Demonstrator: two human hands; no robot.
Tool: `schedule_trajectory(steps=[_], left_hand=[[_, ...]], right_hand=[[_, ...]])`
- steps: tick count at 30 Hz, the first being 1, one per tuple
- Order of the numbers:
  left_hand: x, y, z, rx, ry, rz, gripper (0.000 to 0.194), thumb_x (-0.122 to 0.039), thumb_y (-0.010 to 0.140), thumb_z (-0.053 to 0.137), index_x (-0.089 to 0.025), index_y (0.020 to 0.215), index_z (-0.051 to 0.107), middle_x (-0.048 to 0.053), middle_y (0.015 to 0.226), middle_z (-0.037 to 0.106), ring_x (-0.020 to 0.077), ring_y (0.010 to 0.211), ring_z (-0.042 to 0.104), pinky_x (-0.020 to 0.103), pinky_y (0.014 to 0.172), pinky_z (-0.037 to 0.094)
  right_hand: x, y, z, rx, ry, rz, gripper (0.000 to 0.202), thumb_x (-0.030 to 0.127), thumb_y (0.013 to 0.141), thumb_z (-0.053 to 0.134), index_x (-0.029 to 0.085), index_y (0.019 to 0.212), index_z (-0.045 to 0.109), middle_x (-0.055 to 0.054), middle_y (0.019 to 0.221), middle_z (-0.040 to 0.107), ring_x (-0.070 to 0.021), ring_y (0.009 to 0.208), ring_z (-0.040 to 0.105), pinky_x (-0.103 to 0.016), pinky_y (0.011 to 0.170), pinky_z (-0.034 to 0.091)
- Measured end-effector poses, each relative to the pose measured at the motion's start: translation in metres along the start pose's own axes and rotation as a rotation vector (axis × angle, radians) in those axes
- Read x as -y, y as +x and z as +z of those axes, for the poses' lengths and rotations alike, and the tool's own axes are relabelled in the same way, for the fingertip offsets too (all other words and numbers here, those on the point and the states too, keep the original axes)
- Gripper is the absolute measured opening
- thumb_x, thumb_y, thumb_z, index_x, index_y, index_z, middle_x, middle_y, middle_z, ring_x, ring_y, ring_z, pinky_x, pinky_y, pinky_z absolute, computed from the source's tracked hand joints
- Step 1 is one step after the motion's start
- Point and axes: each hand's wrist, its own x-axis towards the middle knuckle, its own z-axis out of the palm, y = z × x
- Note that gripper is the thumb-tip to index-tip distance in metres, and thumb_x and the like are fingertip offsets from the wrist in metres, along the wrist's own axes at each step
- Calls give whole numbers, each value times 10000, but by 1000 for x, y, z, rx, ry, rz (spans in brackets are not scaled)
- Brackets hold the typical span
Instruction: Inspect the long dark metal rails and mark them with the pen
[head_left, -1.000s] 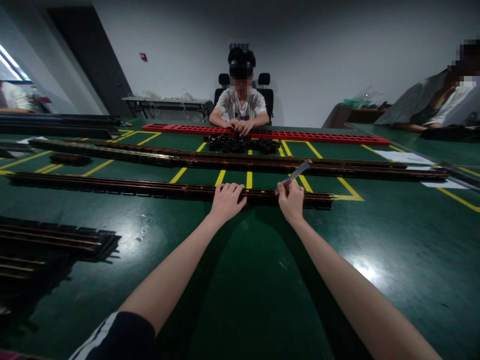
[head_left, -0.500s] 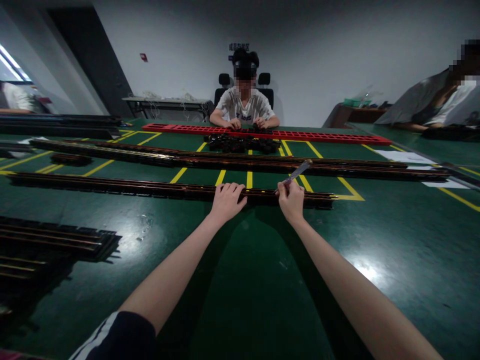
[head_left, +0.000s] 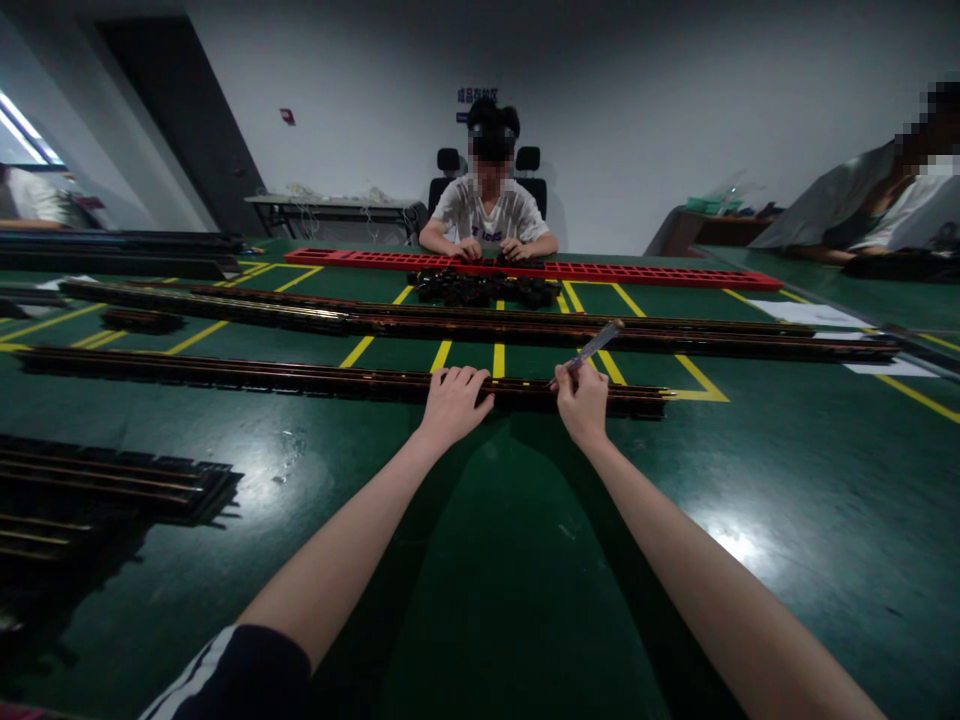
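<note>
A long black rail [head_left: 337,380] with thin coppery strips along it lies crosswise on the green table in front of me. My left hand [head_left: 454,405] is on its middle, fingers bent over the top and thumb at the near side. Further right, my right hand [head_left: 585,405] is closed around a slim tool with a clear handle [head_left: 598,343]. This handle slants up and to the right, with a brownish end. The tool's lower end points down at the rail, and my fingers partly cover it, so its exact kind is unclear.
Beyond it lie more long rails [head_left: 480,325], a heap of small black parts [head_left: 484,288] and a red slotted bar [head_left: 652,273]. A co-worker [head_left: 491,215] sits opposite, hands at that bar. Stacked rails [head_left: 112,475] lie near left; paper sheets [head_left: 806,313] right.
My hands, the tool and the rail look the same. Across the table, the co-worker's hand on the right side of the view has shifted slightly to the left.
</note>
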Motion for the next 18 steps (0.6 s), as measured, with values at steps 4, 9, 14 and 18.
schedule_trajectory(steps=[4, 9, 14, 18], left_hand=[[0, 0, 0, -8, 15, 6, 392, -372, 930, 444, -197, 1246, 595, 105, 1219, 654, 285, 1147, 571, 497, 1040, 376], [0, -1, 0, -10, 11, 5, 386, -373, 933, 448, -198, 1243, 597, 105, 1215, 656, 281, 1150, 574, 501, 1045, 375], [0, 0, -1, -2, 3, 3, 407, -401, 933, 455, -180, 1245, 593, 113, 1224, 652, 281, 1155, 573, 495, 1052, 374], [-1, 0, -2, 7, 5, -1, 397, -383, 936, 451, -185, 1251, 590, 111, 1226, 651, 280, 1158, 572, 494, 1052, 374]], right_hand=[[0, 0, 0, -17, -14, -5, 242, 392, 934, 439, 229, 764, 491, -26, 655, 636, -239, 698, 607, -434, 822, 391], [1, 0, 0, -15, -2, -6, 245, 394, 934, 443, 226, 762, 491, -26, 657, 638, -235, 688, 607, -433, 822, 388], [1, 0, 0, -17, 6, -3, 273, 422, 945, 433, 227, 763, 492, -18, 655, 639, -230, 679, 607, -432, 820, 392], [2, 0, 0, -33, 10, -19, 294, 443, 948, 419, 228, 764, 498, -18, 639, 637, -233, 666, 609, -434, 817, 394]])
